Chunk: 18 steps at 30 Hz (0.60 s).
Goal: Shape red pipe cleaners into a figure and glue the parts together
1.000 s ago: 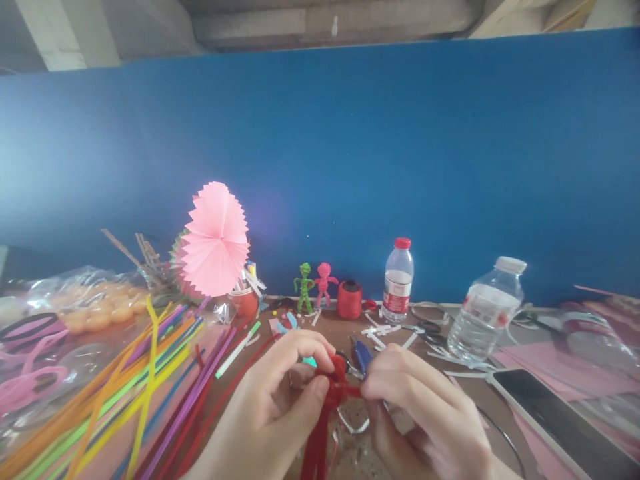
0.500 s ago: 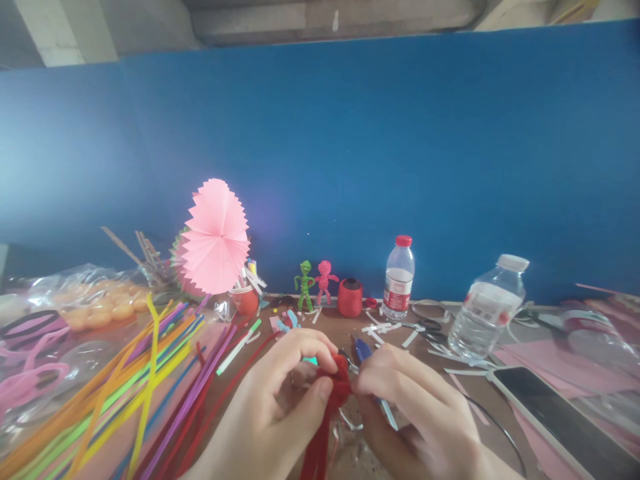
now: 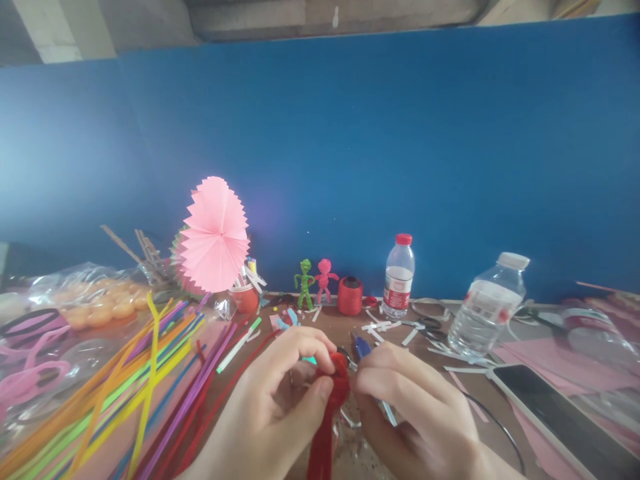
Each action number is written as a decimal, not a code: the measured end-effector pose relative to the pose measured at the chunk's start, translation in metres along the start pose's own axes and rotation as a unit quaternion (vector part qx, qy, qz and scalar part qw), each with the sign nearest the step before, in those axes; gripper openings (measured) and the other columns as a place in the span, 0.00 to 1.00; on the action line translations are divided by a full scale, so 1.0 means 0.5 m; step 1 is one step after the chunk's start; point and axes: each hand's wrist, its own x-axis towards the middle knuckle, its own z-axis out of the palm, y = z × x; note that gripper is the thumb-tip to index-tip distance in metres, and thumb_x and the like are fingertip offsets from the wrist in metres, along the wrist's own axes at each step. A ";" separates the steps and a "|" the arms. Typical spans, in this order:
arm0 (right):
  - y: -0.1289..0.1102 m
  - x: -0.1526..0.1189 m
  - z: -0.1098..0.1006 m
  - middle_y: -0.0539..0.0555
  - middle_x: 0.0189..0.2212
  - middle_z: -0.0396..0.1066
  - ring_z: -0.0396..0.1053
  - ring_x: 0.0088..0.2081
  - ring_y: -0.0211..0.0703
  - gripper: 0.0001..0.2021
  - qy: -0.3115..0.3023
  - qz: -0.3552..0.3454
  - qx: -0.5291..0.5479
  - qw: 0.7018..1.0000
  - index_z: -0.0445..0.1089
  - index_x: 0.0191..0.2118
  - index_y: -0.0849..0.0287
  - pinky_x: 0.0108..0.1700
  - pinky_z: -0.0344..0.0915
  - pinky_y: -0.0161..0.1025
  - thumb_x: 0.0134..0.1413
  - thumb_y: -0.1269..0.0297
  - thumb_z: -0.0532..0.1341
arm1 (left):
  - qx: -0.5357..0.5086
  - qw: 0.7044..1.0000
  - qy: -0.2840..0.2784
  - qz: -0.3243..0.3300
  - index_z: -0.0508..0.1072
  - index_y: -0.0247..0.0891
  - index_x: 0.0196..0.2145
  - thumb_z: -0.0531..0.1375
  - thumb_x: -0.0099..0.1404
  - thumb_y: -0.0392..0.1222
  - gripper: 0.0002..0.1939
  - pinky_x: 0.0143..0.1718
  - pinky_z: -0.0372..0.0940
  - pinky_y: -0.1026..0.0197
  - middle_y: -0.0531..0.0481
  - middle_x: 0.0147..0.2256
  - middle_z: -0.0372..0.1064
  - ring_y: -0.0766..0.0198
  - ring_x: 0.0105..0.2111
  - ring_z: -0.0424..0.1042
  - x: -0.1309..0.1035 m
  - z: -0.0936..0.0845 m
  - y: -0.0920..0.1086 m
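Between the thumb and fingers of my left hand is a wound clump of red pipe cleaner, its straight strands hanging down toward the lower edge. My right hand sits just right of the clump, thumb and fingers pinched together. Whether a thin end lies in that pinch is hidden. Partly behind the right fingers, a blue-handled tool lies on the table. A green pipe cleaner figure and a pink one stand at the back.
Loose coloured pipe cleaners spread over the left side. A red container, a red-capped bottle and a tilted white-capped bottle stand behind. A phone lies at right. Paper strips are scattered, and a pink paper fan rises at back left.
My right fingertips have drawn slightly away from the red clump. The hanging red strands have shifted a little to the right, while my left hand keeps its grip.
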 end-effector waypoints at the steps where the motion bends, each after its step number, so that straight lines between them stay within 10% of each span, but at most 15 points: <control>1: 0.000 -0.001 0.000 0.54 0.24 0.65 0.58 0.25 0.36 0.11 -0.001 -0.001 0.000 1.000 0.67 0.30 0.65 0.24 0.59 0.34 0.46 0.87 0.55 | 0.002 1.000 -0.001 0.000 0.65 0.42 0.31 0.55 0.65 0.36 0.04 0.29 0.63 0.69 0.54 0.37 0.66 0.70 0.27 0.65 0.000 0.000 0.000; 18: 0.004 0.001 -0.003 0.54 0.25 0.65 0.58 0.26 0.36 0.10 -0.009 -0.022 -0.014 1.000 0.67 0.30 0.65 0.25 0.61 0.34 0.48 0.85 0.57 | -0.006 1.000 0.025 -0.013 0.69 0.42 0.30 0.57 0.63 0.38 0.04 0.34 0.65 0.69 0.52 0.36 0.69 0.63 0.40 0.69 -0.002 -0.002 0.012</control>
